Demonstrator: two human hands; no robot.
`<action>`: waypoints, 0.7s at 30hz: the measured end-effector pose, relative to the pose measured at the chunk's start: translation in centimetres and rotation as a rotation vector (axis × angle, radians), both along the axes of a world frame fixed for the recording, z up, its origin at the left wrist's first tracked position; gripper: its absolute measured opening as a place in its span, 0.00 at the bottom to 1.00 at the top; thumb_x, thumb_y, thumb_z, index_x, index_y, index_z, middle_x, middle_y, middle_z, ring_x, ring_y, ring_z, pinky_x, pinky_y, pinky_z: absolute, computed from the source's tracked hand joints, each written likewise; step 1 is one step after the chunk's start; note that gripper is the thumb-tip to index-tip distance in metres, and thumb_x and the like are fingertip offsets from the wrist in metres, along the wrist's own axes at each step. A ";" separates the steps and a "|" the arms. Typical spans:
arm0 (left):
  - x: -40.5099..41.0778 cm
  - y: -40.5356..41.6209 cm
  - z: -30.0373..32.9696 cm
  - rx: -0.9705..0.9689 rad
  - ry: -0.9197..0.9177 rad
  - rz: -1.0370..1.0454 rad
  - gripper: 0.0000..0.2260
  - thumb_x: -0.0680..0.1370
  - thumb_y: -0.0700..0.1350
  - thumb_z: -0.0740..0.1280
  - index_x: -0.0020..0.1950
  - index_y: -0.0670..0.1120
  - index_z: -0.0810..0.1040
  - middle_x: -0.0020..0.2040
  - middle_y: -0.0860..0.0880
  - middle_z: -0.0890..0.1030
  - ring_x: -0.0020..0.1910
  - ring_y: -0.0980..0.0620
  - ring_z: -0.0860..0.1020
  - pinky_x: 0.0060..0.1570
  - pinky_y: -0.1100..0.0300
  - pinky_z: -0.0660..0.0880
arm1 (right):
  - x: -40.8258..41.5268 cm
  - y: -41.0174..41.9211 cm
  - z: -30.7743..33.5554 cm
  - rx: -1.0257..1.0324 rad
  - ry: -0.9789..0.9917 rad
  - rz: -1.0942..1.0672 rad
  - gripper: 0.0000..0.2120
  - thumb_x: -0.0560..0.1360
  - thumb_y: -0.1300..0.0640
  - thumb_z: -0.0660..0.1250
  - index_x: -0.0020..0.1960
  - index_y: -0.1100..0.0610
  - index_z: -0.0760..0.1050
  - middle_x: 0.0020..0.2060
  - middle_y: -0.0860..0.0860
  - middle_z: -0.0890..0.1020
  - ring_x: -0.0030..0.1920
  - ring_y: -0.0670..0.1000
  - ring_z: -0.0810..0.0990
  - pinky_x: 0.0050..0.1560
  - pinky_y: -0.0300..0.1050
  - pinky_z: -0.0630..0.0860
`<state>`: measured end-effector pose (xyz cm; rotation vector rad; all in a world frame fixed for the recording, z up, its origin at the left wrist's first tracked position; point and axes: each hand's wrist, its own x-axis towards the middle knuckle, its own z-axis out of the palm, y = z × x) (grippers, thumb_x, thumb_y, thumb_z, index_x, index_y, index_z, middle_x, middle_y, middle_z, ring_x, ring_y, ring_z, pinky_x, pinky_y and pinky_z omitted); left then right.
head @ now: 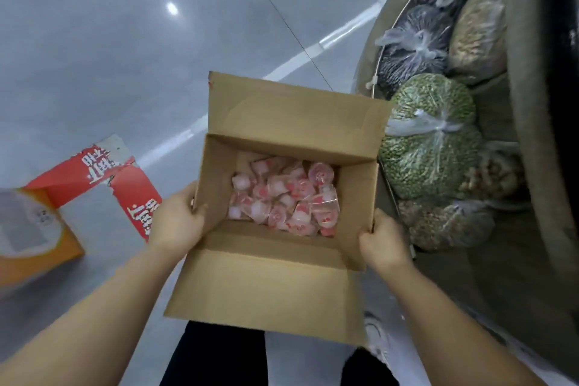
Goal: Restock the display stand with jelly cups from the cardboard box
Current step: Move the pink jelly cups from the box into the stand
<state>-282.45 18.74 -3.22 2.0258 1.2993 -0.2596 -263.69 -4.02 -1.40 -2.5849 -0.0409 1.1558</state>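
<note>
while the box (291, 122) was held over the grey floor (109, 50), both hands supported it at opposite sides. left hand (177, 221) gripped the left wall: thumb hooked over the rim, inside the box; fingers hidden behind the wall. right hand (383, 246) gripped the right near corner: thumb on the rim edge, fingers curled round the outside. both forearms were bare.

box: plain brown cardboard, top open. far flap stood up and back; near flap hung down toward the person. no print visible on the flaps.

contents: jelly cups (285, 197), clear w/ pink-red parts, lay in a loose pile on the box bottom. they covered approx. the bottom only; walls above them were bare. exact count cannot be told. cups lay at mixed angles, some lid up, some on their sides.

right of the box: a round stand (526, 166) w/ a wire rail at its edge. it carried tied clear bags: green beans bag (429, 135) just beside the box's right wall, dark-grain bags (416, 47) farther back, tan-grain bag (476, 37) beside those, peanut bags (451, 222) nearer the person. whether the box touched the green bag cannot be told.

left of the box: a torn red-orange carton (94, 185) lay on the floor, well apart from the stand. dark trouser legs (216, 354) and a white shoe (376, 338) showed below the box.
</note>
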 end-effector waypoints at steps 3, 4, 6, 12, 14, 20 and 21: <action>-2.1 -4.8 0.7 -0.008 -0.028 0.149 0.16 0.72 0.33 0.64 0.56 0.46 0.79 0.49 0.40 0.83 0.48 0.38 0.79 0.46 0.50 0.75 | -0.5 -2.7 0.8 -0.001 -0.023 0.080 0.08 0.71 0.68 0.60 0.49 0.63 0.74 0.47 0.63 0.81 0.49 0.63 0.79 0.48 0.50 0.75; -2.9 -6.6 0.9 -0.005 -0.039 0.192 0.16 0.72 0.32 0.63 0.56 0.46 0.79 0.49 0.39 0.83 0.49 0.37 0.79 0.48 0.48 0.76 | -0.9 -3.8 1.0 0.007 -0.029 0.100 0.08 0.71 0.68 0.60 0.50 0.63 0.74 0.48 0.64 0.81 0.49 0.63 0.79 0.49 0.51 0.76; -4.4 -10.2 1.2 0.010 -0.044 0.262 0.16 0.72 0.33 0.63 0.56 0.47 0.79 0.49 0.39 0.83 0.49 0.37 0.79 0.49 0.47 0.76 | -1.7 -6.3 1.2 0.004 -0.038 0.143 0.09 0.72 0.67 0.61 0.50 0.63 0.74 0.48 0.64 0.81 0.50 0.63 0.79 0.50 0.52 0.77; -9.8 -20.0 0.9 0.014 -0.011 0.401 0.17 0.73 0.35 0.63 0.57 0.49 0.79 0.44 0.46 0.82 0.42 0.41 0.78 0.38 0.59 0.68 | -4.7 -13.5 0.6 -0.001 -0.030 0.271 0.06 0.73 0.65 0.63 0.49 0.61 0.75 0.50 0.62 0.81 0.53 0.62 0.78 0.48 0.48 0.74; -11.6 -22.7 0.1 -0.069 -0.010 0.456 0.17 0.73 0.35 0.61 0.56 0.52 0.79 0.39 0.52 0.80 0.37 0.47 0.77 0.34 0.59 0.71 | -5.8 -15.4 -0.1 -0.023 -0.023 0.308 0.06 0.73 0.64 0.62 0.49 0.59 0.76 0.48 0.60 0.82 0.50 0.61 0.79 0.45 0.47 0.73; -16.8 -28.7 -3.9 -0.162 -0.012 0.535 0.18 0.74 0.35 0.61 0.57 0.53 0.78 0.42 0.48 0.81 0.39 0.43 0.79 0.40 0.52 0.77 | -9.6 -19.6 -3.8 -0.045 -0.025 0.415 0.09 0.73 0.61 0.61 0.51 0.56 0.76 0.49 0.59 0.82 0.50 0.62 0.79 0.49 0.49 0.76; -17.4 -29.4 -4.6 -0.169 -0.013 0.533 0.17 0.74 0.35 0.62 0.57 0.53 0.78 0.42 0.48 0.81 0.39 0.44 0.79 0.39 0.54 0.75 | -10.2 -20.1 -4.5 -0.060 -0.030 0.419 0.09 0.73 0.60 0.61 0.51 0.56 0.75 0.49 0.59 0.82 0.50 0.62 0.79 0.48 0.48 0.75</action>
